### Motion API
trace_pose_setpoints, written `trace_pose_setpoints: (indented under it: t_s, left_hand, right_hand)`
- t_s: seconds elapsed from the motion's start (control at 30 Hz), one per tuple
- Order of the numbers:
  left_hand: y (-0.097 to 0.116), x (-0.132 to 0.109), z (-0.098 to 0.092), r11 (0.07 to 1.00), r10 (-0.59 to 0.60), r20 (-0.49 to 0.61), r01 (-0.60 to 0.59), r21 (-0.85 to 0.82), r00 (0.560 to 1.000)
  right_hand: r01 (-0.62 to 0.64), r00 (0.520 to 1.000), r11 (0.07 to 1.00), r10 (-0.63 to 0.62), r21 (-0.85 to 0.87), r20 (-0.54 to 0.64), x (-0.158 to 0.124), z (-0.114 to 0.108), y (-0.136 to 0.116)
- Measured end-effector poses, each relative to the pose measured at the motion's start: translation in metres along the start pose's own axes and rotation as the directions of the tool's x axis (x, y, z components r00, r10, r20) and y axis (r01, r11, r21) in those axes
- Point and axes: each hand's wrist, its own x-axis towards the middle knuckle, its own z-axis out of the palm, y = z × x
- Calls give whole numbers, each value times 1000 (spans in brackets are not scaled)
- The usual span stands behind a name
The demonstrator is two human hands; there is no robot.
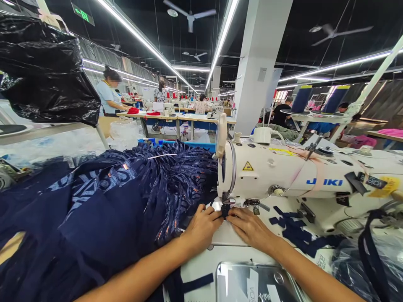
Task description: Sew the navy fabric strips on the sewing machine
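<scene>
Both hands meet at the needle area of a white sewing machine (258, 167). My left hand (203, 226) has its fingers closed on a small piece of dark fabric (225, 210) by the presser foot. From the right, my right hand (247, 226) pinches the same piece, its fingertips close to the left ones. A large heap of navy fabric (107, 222) with patterned parts lies left of the machine and reaches my left forearm. The fingertips are partly hidden against the dark fabric.
Navy strips (296, 230) lie right of my right hand. A metal tin (258, 281) with white labels sits in front. Clear plastic bags (349, 260) are at the right, and a black plastic bag (50, 75) hangs upper left. People work at tables (189, 117) farther back.
</scene>
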Motion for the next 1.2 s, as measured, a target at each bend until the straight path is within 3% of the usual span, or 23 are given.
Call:
trace_pose_setpoints:
  t_s: [0.33,0.77,1.0,1.2]
  left_hand:
    - [-1,1,-2,998,5,10,-5,67,1000]
    - [-7,6,-4,999,1,15,-2,53,1000]
    - [-19,15,-2,1000,-13,-21,13,-16,1000]
    - [-16,20,-2,998,-25,-88,30,61,996]
  right_hand:
    - [29,999,999,-30,-19,-30,1,0,0]
    - [-29,999,997,27,-66,-29,0,5,2]
    - [-204,979,979,204,9,5,-1,7,16]
    - [-273,962,960,272,-59,-20,17,31,35]
